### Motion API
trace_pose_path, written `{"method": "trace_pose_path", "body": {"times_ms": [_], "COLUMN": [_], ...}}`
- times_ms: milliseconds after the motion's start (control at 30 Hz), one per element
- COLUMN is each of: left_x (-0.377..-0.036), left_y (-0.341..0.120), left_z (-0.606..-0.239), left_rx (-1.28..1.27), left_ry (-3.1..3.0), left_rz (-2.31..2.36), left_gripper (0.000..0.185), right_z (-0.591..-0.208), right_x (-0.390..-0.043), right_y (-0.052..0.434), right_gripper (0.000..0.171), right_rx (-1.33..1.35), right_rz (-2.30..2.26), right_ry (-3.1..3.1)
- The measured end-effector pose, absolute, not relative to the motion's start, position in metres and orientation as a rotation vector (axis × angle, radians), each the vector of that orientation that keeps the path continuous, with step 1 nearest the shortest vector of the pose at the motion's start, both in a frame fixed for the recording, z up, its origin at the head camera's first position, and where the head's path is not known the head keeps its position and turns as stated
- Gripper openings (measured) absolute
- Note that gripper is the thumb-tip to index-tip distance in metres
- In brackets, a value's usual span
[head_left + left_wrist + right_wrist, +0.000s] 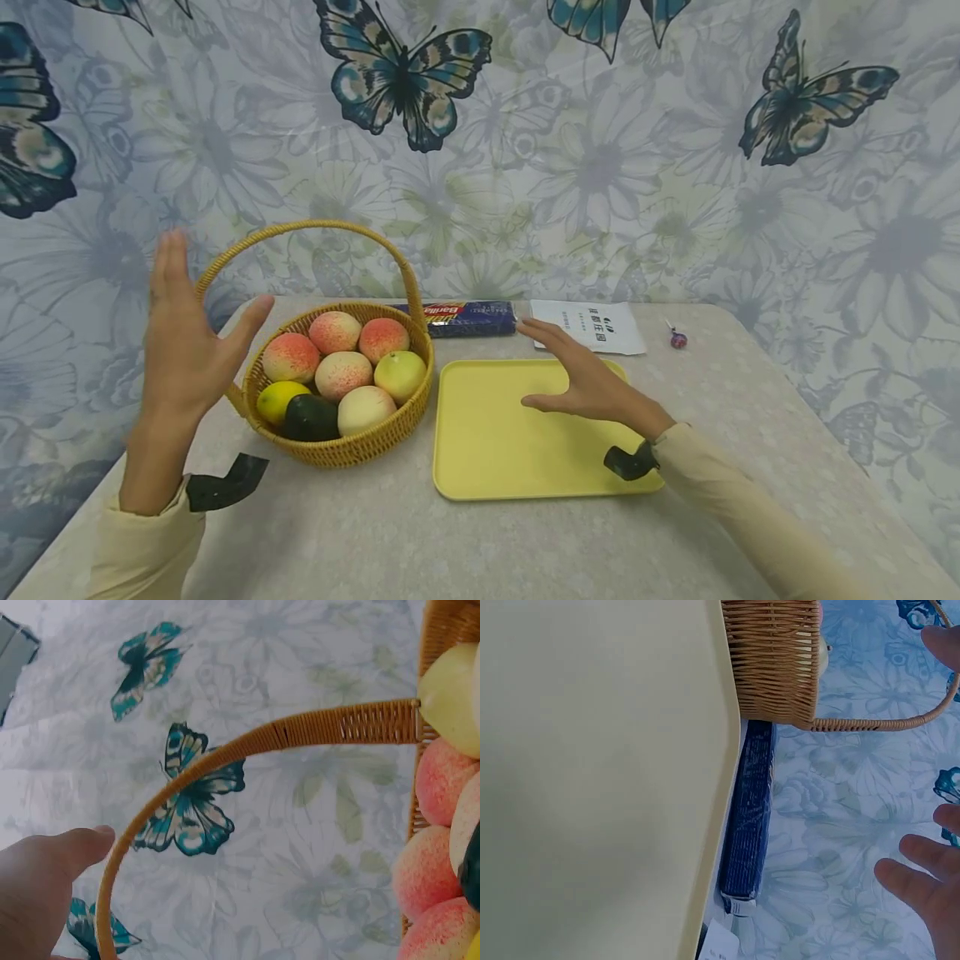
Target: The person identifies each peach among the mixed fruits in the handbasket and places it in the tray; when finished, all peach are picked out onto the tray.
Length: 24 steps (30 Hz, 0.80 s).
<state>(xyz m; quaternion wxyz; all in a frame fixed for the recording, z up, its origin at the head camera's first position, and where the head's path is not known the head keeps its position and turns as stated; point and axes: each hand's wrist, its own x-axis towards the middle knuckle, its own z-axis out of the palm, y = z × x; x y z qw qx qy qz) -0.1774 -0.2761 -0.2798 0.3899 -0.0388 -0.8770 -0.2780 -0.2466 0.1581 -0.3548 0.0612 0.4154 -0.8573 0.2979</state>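
The left hand [183, 333] is raised upright just left of the wicker basket [352, 446], palm facing its arched handle [315, 227], fingers straight and released, holding nothing. The right hand [588, 379] hovers flat, palm down, over the yellow tray [487, 450], fingers spread and relaxed. The basket of fruit sits on the counter [375, 542], just left of the tray.

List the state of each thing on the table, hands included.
Left hand: open, raised beside the basket handle, holding nothing.
Right hand: open, flat above the tray.
Wicker basket: upright, filled with fruit.
Yellow tray: flat, nothing on it.
Blue pasta packet: lying flat behind the basket and tray.
White pouch: lying flat.
Lollipop: lying on the table, wrapped.
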Motion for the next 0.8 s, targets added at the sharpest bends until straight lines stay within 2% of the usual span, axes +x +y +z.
{"method": "trace_pose_path", "body": {"times_ms": [133,333,633,800], "left_x": [-0.176,-0.176,-0.177,-0.181], "left_y": [-0.285,-0.293,-0.296,-0.301], "left_z": [-0.281,-0.286,-0.292,-0.293], "left_rx": [-0.023,-0.004,0.033,0.03], "left_ry": [-2.305,-2.324,-2.26,-2.185], "left_rz": [-0.809,-0.841,-0.751,-0.765], "left_gripper": [0.093,0.084,0.047,0.038], "right_z": [-0.357,-0.359,-0.354,-0.351], "right_x": [-0.252,-0.26,-0.274,-0.276], "right_y": [0.15,0.13,0.092,0.075], "right_gripper": [0.087,0.082,0.076,0.075], "right_rx": [1.286,1.303,1.368,1.399], "right_rz": [1.034,1.179,1.253,1.296], "right_ry": [-2.565,-2.553,-2.51,-2.522]}}
